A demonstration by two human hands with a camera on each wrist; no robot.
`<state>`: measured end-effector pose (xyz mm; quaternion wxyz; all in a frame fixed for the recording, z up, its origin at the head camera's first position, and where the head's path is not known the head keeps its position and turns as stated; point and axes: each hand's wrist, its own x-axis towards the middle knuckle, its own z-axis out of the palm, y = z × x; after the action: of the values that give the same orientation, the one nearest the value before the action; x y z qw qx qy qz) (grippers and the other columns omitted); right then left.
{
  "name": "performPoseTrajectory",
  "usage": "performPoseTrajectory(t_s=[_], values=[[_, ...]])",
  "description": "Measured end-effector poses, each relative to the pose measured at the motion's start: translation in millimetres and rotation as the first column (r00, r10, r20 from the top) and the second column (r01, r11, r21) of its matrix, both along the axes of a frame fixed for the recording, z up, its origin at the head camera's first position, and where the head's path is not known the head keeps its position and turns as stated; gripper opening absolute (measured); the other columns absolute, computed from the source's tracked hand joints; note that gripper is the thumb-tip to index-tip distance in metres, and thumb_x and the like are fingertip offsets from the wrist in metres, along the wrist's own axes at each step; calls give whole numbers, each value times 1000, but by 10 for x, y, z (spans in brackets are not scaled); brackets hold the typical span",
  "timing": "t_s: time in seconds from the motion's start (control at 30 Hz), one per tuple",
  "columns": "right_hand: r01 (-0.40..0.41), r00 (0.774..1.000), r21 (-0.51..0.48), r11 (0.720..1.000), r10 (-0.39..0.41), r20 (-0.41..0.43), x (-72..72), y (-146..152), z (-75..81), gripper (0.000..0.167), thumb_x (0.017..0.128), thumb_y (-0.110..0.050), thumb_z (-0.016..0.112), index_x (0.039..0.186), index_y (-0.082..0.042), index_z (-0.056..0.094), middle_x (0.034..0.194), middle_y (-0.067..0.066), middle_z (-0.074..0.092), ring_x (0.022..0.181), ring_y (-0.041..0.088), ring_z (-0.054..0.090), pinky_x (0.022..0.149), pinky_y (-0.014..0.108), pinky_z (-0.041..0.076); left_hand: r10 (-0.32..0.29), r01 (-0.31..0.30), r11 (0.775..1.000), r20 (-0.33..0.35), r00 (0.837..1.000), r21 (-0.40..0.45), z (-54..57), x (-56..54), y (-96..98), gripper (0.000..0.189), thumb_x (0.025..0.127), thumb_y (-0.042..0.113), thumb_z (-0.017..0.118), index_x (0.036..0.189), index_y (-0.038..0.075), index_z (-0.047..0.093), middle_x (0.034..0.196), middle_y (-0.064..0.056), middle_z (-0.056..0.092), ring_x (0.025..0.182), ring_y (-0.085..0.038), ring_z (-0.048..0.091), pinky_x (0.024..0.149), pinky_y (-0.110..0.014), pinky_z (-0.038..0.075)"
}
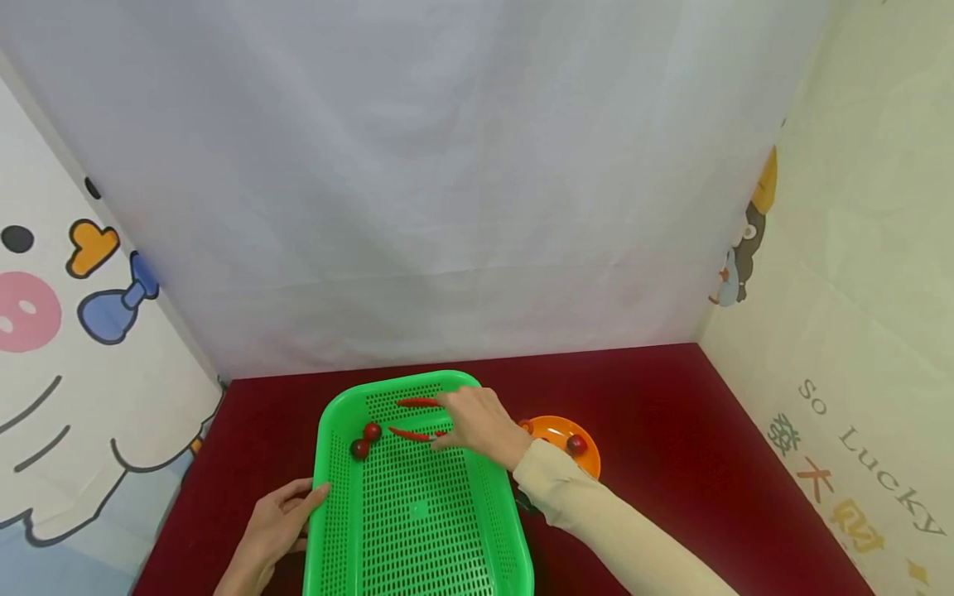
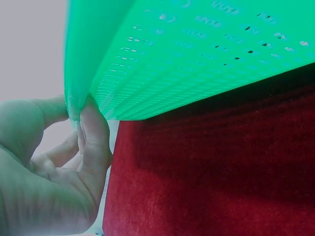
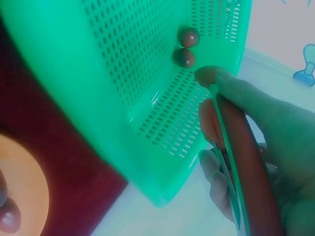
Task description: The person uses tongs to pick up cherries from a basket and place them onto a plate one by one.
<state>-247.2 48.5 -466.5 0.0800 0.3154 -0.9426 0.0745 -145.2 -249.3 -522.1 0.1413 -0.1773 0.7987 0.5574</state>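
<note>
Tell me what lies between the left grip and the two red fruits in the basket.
Only the basket's left wall, its edge pinched by the left grip; the head view shows this.

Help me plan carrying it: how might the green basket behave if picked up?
Likely light for its size: the green basket is thin-walled and full of holes. It may flex slightly where the left hand pinches the rim, since it looks like plastic. Tilting would probably set the two round red fruits inside rolling.
</note>
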Motion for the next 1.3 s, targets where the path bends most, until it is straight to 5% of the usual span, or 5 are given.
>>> performPoseTrajectory(t_s=[0.33,0.77,1.3], values=[[6,998,-32,999,-4,61,-37,-100,1,49,74,-52,91,74,-15,59,59,-6,17,54,7,17,47,21,13,7,-7,1000,-16,1000,-6,-6,1,5,72,103,42,64,151,-6,41,93,-5,72,74,-17,68,66,-36,60],[44,987,-29,999,-40,153,-76,-273,-92,48,72,-47,94,72,-16,58,60,-7,25,55,7,23,47,21,20,10,-10,1000,1,1000,17,-4,-1,3,71,103,43,63,151,-5,42,94,-5,73,75,-19,69,68,-38,60],[68,985,-69,995,-56,163,-93,-435,-243,71,72,-47,94,63,-19,30,64,-5,14,59,8,14,49,22,12,7,-7,1000,5,1000,-7,13,9,-3,76,101,48,64,152,-5,42,96,-4,72,76,-18,68,68,-37,60]])
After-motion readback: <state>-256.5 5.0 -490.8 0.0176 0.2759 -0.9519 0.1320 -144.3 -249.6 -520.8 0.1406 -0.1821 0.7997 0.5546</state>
